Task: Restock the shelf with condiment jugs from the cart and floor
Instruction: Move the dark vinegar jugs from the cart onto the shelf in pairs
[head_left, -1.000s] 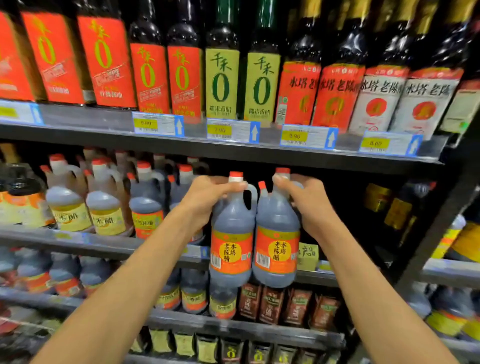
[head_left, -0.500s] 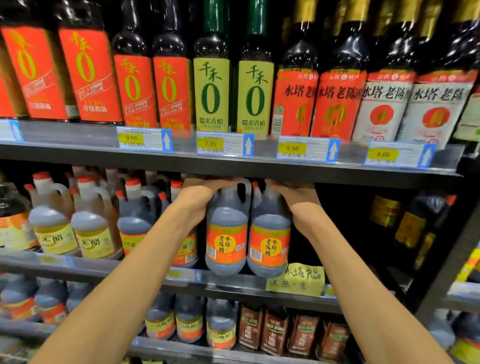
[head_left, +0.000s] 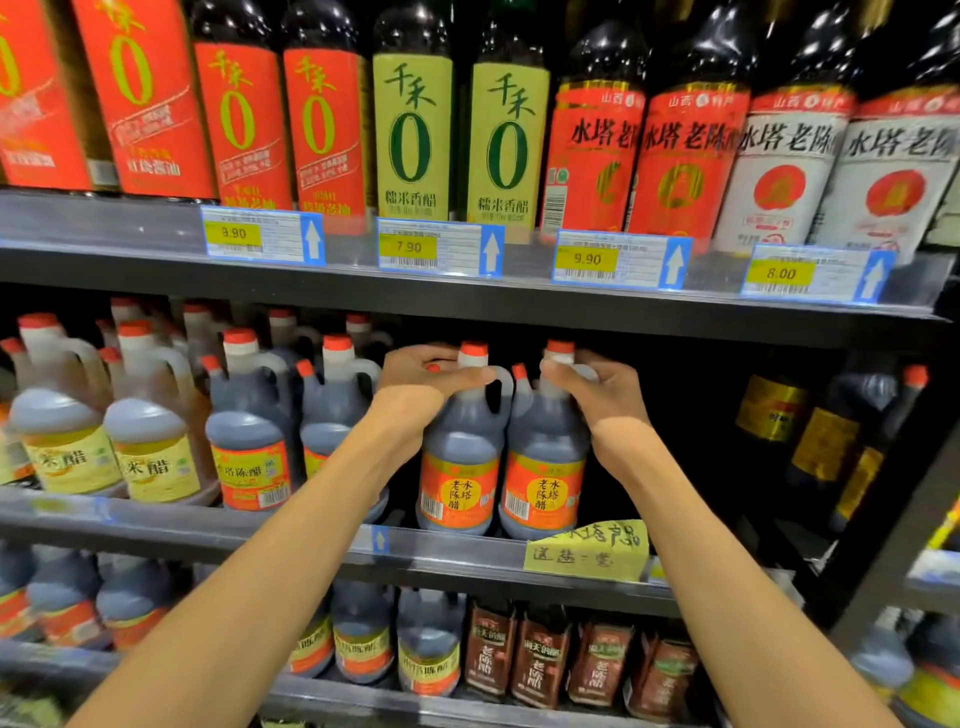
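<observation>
Left hand (head_left: 423, 387) grips neck of dark plastic vinegar jug w/ orange label (head_left: 457, 452); right hand (head_left: 592, 397) grips matching twin jug (head_left: 545, 457). Both jugs upright, touching, on middle grey metal shelf (head_left: 311, 540).

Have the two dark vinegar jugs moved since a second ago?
Yes. The two jugs hung in front of and below the middle shelf's front rail; now their bases sit level with it, inside the shelf.
</observation>
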